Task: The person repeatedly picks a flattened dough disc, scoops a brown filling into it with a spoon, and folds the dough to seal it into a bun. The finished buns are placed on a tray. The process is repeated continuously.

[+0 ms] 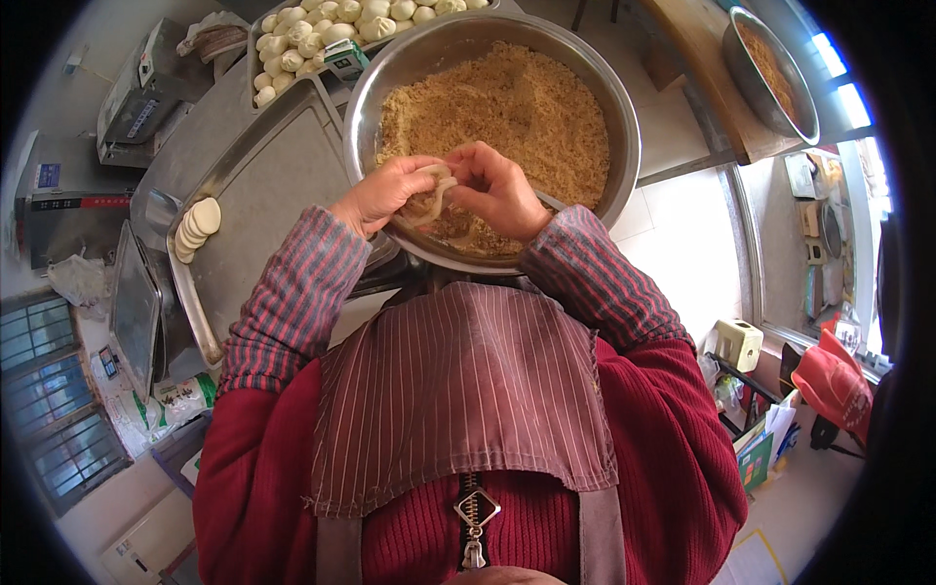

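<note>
A thin dough wrapper (433, 206) hangs over the near left rim of a large steel bowl (629, 135). My left hand (384, 194) cups it from the left, thumb at its top edge. From the right, the bent fingers of my right hand (501, 191) pinch the wrapper's edge. Some brown filling seems to show inside the wrapper, partly hidden by the fingers. Crumbly golden-brown filling (512, 102) covers the bowl's inside. A light metal edge (550, 199) shows by my right wrist; I cannot tell what it belongs to.
Left of the bowl lies a metal tray (270, 175) with several overlapping dough discs (196, 227) at its left edge. Beyond it, another tray holds many shaped dough buns (351, 18), with a small green box (346, 60) nearby. A second steel basin (808, 110) rests on a wooden bench (702, 66).
</note>
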Demonstrator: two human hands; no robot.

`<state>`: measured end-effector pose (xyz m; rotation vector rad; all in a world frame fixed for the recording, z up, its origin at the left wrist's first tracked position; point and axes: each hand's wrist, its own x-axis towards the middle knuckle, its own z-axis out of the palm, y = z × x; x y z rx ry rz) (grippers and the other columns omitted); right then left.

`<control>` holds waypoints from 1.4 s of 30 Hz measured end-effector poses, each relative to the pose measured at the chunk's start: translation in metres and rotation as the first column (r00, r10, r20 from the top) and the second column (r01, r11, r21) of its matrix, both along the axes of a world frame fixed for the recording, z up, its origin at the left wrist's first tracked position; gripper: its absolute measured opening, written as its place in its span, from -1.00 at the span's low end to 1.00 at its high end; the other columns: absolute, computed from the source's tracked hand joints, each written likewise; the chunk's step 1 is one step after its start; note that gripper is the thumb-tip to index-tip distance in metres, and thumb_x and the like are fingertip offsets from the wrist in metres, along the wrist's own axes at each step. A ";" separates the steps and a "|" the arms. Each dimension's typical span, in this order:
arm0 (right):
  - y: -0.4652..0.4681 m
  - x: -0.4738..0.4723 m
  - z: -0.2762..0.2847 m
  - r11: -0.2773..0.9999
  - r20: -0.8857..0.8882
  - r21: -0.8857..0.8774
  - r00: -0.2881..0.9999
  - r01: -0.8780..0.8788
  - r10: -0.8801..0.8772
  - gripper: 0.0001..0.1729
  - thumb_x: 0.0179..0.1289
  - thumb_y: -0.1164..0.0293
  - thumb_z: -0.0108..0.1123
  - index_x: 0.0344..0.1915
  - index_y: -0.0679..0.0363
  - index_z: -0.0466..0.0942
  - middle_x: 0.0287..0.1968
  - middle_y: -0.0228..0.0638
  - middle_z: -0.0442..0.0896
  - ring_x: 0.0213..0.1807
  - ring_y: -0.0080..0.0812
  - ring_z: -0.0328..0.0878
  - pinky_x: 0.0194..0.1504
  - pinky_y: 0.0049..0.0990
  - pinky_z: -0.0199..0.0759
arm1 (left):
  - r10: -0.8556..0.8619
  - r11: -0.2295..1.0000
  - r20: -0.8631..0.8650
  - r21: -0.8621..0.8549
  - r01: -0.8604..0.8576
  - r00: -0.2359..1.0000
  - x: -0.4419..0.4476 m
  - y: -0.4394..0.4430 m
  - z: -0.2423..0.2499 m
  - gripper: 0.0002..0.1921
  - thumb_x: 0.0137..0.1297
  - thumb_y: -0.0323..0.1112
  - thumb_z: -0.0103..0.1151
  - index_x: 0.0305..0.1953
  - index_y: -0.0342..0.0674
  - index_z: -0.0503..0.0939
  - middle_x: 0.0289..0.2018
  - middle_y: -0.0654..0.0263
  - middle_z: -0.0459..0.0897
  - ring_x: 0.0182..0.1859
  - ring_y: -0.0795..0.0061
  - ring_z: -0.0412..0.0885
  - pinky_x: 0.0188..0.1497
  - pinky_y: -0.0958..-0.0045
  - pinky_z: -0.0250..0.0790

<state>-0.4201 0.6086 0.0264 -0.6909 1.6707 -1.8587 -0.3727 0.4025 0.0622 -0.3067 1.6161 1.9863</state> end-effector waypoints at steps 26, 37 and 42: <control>-0.002 0.006 0.001 0.988 -0.205 0.029 0.968 0.154 -0.145 -0.73 0.27 0.54 0.33 -0.07 0.28 0.48 -0.37 -0.41 0.60 -0.31 -0.66 0.51 -0.28 -0.57 0.45 | 0.293 0.955 -0.081 0.080 -0.287 0.953 0.002 0.020 -0.008 -0.61 0.49 -0.20 0.08 0.22 -0.24 0.43 -0.01 0.20 0.65 -0.05 0.39 0.68 -0.12 0.28 0.65; -0.001 0.007 0.008 0.984 -0.274 0.135 0.959 0.118 -0.077 -0.69 0.18 0.48 0.41 -0.10 0.28 0.53 -0.47 -0.35 0.59 -0.42 -0.58 0.52 -0.35 -0.50 0.44 | 0.103 0.988 -0.015 0.113 -0.101 0.995 0.002 0.008 0.009 -0.64 0.52 -0.28 -0.08 0.22 -0.28 0.46 -0.03 0.24 0.66 -0.10 0.43 0.70 -0.21 0.37 0.66; 0.003 0.014 0.022 0.970 -0.393 0.206 0.919 0.128 -0.037 -0.75 0.19 0.47 0.40 -0.17 0.28 0.55 -0.46 -0.25 0.61 -0.44 -0.49 0.54 -0.34 -0.47 0.45 | -0.117 0.992 -0.080 -0.051 0.113 0.990 -0.001 -0.001 0.007 -0.64 0.51 -0.32 -0.06 0.22 -0.34 0.48 -0.05 0.24 0.67 -0.12 0.53 0.68 -0.25 0.45 0.64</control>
